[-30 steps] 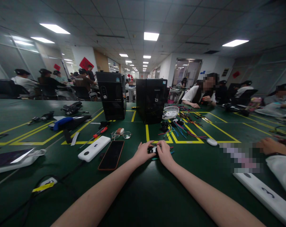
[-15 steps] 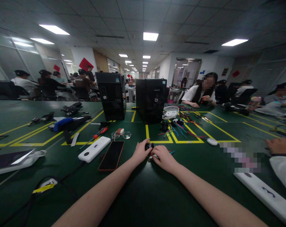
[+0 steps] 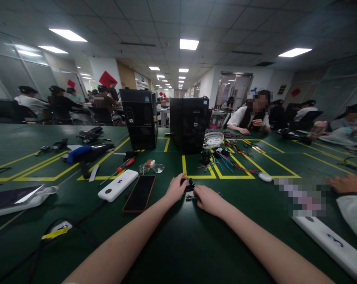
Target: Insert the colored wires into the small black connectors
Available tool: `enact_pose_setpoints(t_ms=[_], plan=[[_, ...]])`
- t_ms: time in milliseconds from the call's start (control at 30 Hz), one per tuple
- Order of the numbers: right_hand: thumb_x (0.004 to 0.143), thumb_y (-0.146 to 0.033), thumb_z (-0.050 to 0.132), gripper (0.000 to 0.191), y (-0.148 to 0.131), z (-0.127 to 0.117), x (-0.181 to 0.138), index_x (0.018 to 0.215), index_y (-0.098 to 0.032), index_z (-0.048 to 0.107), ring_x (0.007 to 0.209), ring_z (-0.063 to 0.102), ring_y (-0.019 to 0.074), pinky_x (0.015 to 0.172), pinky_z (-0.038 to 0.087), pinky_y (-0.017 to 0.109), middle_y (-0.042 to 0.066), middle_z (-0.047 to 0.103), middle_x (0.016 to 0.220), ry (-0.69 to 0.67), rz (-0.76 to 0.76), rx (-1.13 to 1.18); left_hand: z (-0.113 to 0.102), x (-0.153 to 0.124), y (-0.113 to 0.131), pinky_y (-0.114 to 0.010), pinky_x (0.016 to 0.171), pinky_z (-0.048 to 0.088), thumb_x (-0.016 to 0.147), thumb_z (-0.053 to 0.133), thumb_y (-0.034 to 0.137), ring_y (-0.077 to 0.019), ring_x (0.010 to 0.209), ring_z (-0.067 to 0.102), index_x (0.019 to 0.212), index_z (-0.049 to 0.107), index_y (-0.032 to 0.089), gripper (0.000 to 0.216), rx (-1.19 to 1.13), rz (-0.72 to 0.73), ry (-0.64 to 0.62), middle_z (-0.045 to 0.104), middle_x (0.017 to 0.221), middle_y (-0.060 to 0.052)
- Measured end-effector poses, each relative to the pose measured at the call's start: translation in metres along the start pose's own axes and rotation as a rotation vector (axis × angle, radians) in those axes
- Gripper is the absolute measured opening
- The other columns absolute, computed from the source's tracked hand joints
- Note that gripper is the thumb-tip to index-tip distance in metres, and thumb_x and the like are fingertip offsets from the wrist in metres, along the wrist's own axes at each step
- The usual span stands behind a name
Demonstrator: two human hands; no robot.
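Observation:
My left hand (image 3: 176, 189) is closed on the side of a small black plastic part (image 3: 190, 184) at the middle of the green table. Close beside it, my right hand (image 3: 207, 200) has its fingers curled over a small bundle of thin wires (image 3: 220, 194). Red and blue wire ends stick out past its knuckles. From under its fingertips, toward the left, a small light-coloured end piece (image 3: 190, 198) pokes out; its exact kind is too small to make out.
Two black computer towers (image 3: 140, 118) (image 3: 193, 126) stand ahead. A phone (image 3: 139, 193), glasses (image 3: 158, 169), a white power bank (image 3: 118, 185) and a screwdriver (image 3: 125, 165) lie left. Loose coloured wires (image 3: 222, 159) and a white basket (image 3: 213, 140) lie right. A co-worker's hand (image 3: 348, 184) is at far right.
My right hand has drawn slightly right, away from my left hand. More of the black part and the light-coloured end piece now shows between them.

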State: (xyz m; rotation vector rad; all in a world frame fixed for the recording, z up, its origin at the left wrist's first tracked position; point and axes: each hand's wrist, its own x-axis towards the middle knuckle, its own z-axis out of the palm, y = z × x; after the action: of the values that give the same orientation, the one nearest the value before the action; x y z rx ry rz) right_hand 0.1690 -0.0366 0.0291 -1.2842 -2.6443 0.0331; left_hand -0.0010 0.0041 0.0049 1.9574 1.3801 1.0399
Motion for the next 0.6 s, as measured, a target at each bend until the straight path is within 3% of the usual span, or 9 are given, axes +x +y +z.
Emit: enact_pose_setpoints(t_ms=[233,367,467,600], plan=[[0.076,-0.008,0.048,0.014,-0.002,0.016,0.002,0.085,-0.015,0.056,0.087,0.053,0.0226,0.078,0.041,0.035,0.012,0.058,0.092,0.038,0.004,-0.065,0.004,0.001,-0.002,-0.041,0.105,0.031,0.085,0.046,0.018,-0.0201,0.111,0.053,0.121,0.049,0.019,0.036,0.013,0.016,0.002,0.063,0.112,-0.006],[0.076,-0.009,0.047,0.014,-0.002,0.01,0.001,0.086,-0.016,0.055,0.091,0.052,0.0219,0.081,0.041,0.035,0.011,0.056,0.095,0.075,-0.045,-0.026,0.004,0.001,-0.003,-0.04,0.104,0.032,0.085,0.045,0.019,-0.0198,0.111,0.053,0.12,0.05,0.019,0.035,0.019,0.024,0.001,0.063,0.112,-0.006],[0.072,-0.009,0.051,0.017,-0.002,-0.003,-0.002,0.086,-0.017,0.055,0.09,0.053,0.0206,0.081,0.042,0.032,0.009,0.057,0.094,0.019,-0.073,0.03,0.003,0.001,-0.004,-0.038,0.102,0.034,0.085,0.045,0.019,-0.0195,0.111,0.053,0.12,0.05,0.019,0.035,0.025,0.028,0.002,0.062,0.113,-0.006],[0.069,-0.009,0.051,0.012,-0.001,-0.012,-0.004,0.078,-0.016,0.058,0.079,0.057,0.0218,0.072,0.044,0.031,0.01,0.06,0.083,-0.098,0.015,-0.027,0.004,0.001,-0.005,-0.038,0.101,0.035,0.085,0.046,0.02,-0.0202,0.11,0.053,0.12,0.05,0.018,0.035,0.025,0.055,0.007,0.062,0.114,-0.007]])
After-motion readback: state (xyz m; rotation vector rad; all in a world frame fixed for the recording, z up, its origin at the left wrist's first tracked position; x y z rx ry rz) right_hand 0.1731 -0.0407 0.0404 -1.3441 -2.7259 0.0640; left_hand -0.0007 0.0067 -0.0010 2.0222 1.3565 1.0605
